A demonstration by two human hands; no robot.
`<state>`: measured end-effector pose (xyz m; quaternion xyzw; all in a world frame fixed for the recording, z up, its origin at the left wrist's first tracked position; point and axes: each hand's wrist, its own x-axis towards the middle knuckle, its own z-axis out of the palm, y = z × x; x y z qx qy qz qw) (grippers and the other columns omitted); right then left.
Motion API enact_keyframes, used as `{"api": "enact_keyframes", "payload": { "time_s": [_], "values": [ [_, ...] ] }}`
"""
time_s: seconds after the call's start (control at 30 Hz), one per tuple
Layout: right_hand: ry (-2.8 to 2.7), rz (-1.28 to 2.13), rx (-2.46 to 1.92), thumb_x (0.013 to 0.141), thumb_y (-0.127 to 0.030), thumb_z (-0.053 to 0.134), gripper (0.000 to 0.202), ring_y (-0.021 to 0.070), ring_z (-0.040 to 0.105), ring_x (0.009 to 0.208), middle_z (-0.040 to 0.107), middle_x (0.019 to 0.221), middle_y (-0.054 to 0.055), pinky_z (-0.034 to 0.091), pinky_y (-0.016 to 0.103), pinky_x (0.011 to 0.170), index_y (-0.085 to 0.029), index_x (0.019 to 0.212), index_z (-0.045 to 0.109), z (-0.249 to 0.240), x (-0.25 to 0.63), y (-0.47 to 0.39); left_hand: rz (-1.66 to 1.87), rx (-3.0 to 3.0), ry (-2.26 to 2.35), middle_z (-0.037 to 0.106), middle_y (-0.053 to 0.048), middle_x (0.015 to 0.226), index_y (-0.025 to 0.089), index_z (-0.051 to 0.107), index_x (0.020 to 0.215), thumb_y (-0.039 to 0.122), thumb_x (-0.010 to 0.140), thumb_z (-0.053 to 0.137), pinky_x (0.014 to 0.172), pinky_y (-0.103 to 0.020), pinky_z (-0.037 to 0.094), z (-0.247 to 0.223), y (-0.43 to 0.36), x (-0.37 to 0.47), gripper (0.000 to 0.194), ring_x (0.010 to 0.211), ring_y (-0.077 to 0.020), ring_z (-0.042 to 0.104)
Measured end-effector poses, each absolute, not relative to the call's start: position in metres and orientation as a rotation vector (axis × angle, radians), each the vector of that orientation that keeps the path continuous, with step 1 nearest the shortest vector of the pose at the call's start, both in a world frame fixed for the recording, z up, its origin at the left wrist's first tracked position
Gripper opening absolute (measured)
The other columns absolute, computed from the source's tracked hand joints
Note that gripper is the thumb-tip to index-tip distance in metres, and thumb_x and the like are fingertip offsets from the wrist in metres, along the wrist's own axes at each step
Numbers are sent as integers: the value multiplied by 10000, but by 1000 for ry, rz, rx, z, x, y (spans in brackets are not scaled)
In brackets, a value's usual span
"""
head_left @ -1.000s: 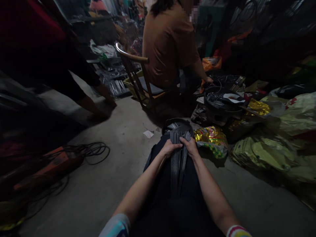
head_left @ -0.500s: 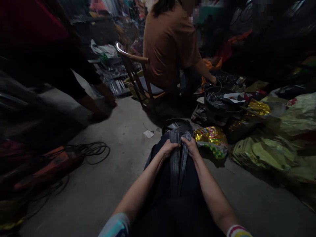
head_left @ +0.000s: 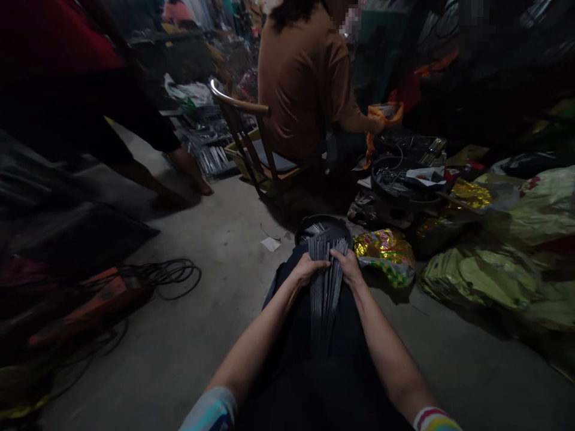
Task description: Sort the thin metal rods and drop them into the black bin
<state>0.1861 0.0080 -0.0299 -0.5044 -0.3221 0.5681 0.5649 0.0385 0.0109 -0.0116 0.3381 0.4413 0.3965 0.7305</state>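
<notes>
Remotely, I watch a co-worker in a brown shirt [head_left: 296,90] beyond my dark fabric trousers [head_left: 348,335]. Near the round black basin [head_left: 336,229], a long bundle of thin grey metal-looking rods [head_left: 318,299] lies over them, probably for support. My left hand [head_left: 306,270] and right hand [head_left: 349,268] grasp its opposite sides, thumbs across the front, perhaps to gather loose rods.

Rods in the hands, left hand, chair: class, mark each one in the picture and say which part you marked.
Rods [head_left: 319,290]: head view, partway along their length.
Left hand [head_left: 306,269]: head view, back of the hand.
Chair [head_left: 245,106]: head view, backrest's top rail.
</notes>
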Motion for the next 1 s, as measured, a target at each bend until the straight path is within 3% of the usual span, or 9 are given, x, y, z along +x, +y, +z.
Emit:
{"api": "enact_keyframes", "payload": {
  "time_s": [0.3, 0.77, 1.0],
  "values": [
    [-779, 1324, -1210, 593, -395, 826, 361, 201, 673, 763, 739, 844, 35, 512, 329, 774, -172, 855, 716, -27, 186, 9, 876, 759, 990, 717, -66, 798, 97, 715, 869, 172, 455, 861, 759, -325, 484, -12, 12, 39, 446, 717, -194, 642],
    [-654, 1354, -1241, 592, -359, 777, 243, 164, 596, 556, 658, 599, -16, 478, 288, 611, -187, 716, 658, -26, 187, 8, 848, 725, 979, 701, -45, 741, 120, 712, 808, 169, 482, 808, 713, -316, 485, -11, 10, 37, 344, 660, -183, 627],
    [-743, 1402, -1213, 558, -397, 847, 407, 207, 668, 750, 735, 814, 39, 522, 338, 754, -157, 851, 699, -22, 188, 7, 868, 709, 965, 720, -59, 817, 114, 701, 872, 172, 446, 866, 790, -353, 496, -9, 9, 40, 460, 740, -209, 657]
  ]
}}
